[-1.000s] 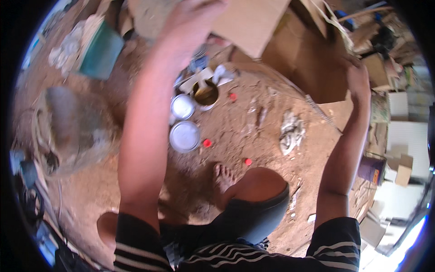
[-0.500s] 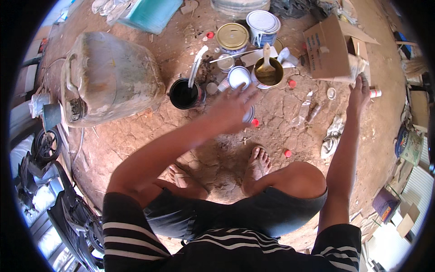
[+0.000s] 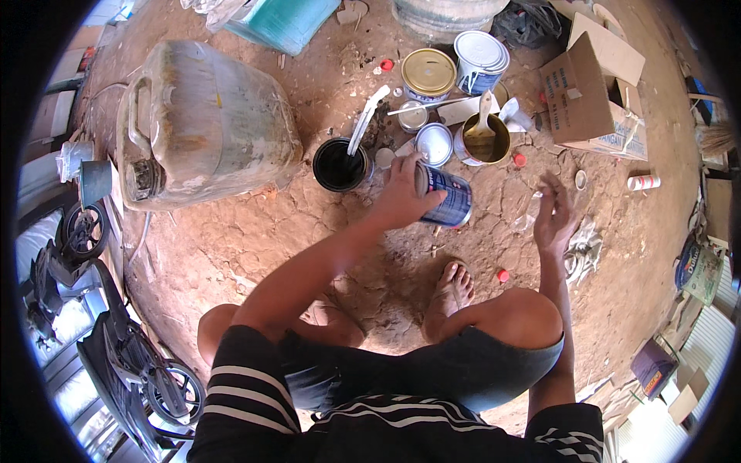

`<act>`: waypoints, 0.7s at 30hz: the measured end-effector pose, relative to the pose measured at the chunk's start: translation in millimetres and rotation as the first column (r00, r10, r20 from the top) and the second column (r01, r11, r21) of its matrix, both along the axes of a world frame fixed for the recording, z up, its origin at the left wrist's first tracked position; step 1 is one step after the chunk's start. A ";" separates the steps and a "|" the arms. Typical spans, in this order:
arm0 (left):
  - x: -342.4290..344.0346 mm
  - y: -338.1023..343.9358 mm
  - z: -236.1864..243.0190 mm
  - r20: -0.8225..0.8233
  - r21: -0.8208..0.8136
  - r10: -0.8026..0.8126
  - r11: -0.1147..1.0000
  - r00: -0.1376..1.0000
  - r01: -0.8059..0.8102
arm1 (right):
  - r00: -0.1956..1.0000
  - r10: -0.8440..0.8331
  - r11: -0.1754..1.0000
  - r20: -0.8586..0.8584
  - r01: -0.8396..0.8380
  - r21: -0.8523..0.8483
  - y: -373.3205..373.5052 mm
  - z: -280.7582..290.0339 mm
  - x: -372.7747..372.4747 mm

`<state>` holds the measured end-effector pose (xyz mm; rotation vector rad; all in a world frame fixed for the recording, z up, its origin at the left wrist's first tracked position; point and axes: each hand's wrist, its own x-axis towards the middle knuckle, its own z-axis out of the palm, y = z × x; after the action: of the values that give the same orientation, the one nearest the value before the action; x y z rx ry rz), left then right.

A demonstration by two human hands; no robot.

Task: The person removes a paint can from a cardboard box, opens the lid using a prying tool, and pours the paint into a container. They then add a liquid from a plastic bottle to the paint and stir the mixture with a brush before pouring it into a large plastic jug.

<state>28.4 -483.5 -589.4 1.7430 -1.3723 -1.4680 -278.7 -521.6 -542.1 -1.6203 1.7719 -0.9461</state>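
My left hand (image 3: 401,194) is wrapped round a blue paint can (image 3: 455,202), which is tipped on its side above the dirt floor. To its right, my right hand (image 3: 556,214) hovers empty with fingers apart, near a crumpled whitish rag (image 3: 584,251). Just left of the held can stands an open tin of black paint (image 3: 340,177) with a pale, paint-smeared stick (image 3: 367,122) leaning in it. Beyond the held can are a small white-topped can (image 3: 434,143) and an open tin (image 3: 494,158) with a wide paintbrush (image 3: 484,116) resting in it.
Farther back stand a gold-lidded can (image 3: 429,71) and a white-lidded can (image 3: 482,52). An open cardboard box (image 3: 575,100) sits at the right, with a white tube (image 3: 644,182) nearby. A large dirty jerrycan (image 3: 220,116) fills the left. Red caps (image 3: 503,275) dot the floor.
My left hand has closed on the blue can and tilted it. My right hand has left the cardboard box and come nearer and leftward. The box now sits more level; the view has shifted slightly.
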 end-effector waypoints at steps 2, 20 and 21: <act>21.1 1.5 6.8 -0.556 0.461 0.237 0.886 0.797 0.058 | 0.999 0.025 0.995 0.040 -0.029 0.099 22.4 -17.0 0.0; 42.0 11.2 79.6 0.636 -0.082 -0.595 0.582 0.492 0.809 | 0.863 0.466 0.882 -0.194 -0.435 0.182 61.1 -98.8 36.8; 48.3 18.0 76.3 0.620 -0.073 -0.614 0.576 0.489 0.814 | 0.769 0.602 0.799 -0.215 -0.586 0.138 46.6 -109.5 46.8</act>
<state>76.7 -465.5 -513.1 1.3926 -2.7725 -0.9285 -231.9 -475.0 -651.7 -2.1433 1.2569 -0.3900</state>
